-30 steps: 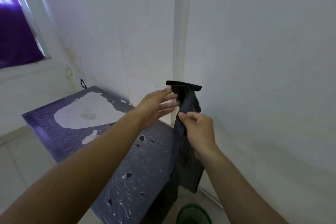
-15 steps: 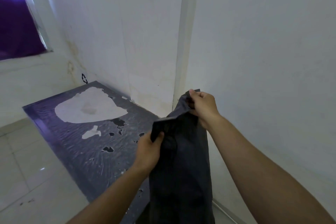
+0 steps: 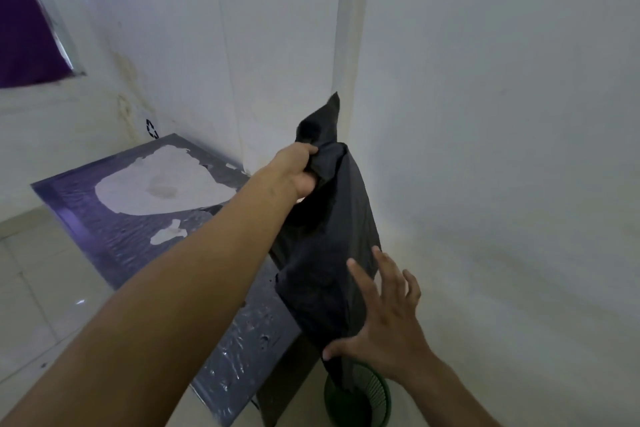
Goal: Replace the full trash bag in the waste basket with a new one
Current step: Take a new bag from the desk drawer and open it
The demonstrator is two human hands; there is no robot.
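A black trash bag (image 3: 325, 239) hangs in the air in front of the wall corner. My left hand (image 3: 298, 170) is shut on its bunched upper end, arm stretched forward. My right hand (image 3: 384, 322) is lower, fingers spread, its palm against the bag's lower part without gripping it. The bag's bottom tip dangles over a green slatted waste basket (image 3: 367, 399) that stands on the floor at the bottom edge, partly hidden by the bag and my right wrist.
A dark table (image 3: 138, 229) with a peeling, patchy top stands on the left, its near corner close to the basket. White walls meet in a corner behind the bag. A purple curtain (image 3: 20, 31) covers a window at the upper left. Pale floor tiles lie at the lower left.
My left hand has risen from the bag's lower edge to grip its top. My right hand has let go of the top and dropped to the bag's lower part. The basket is in view again.
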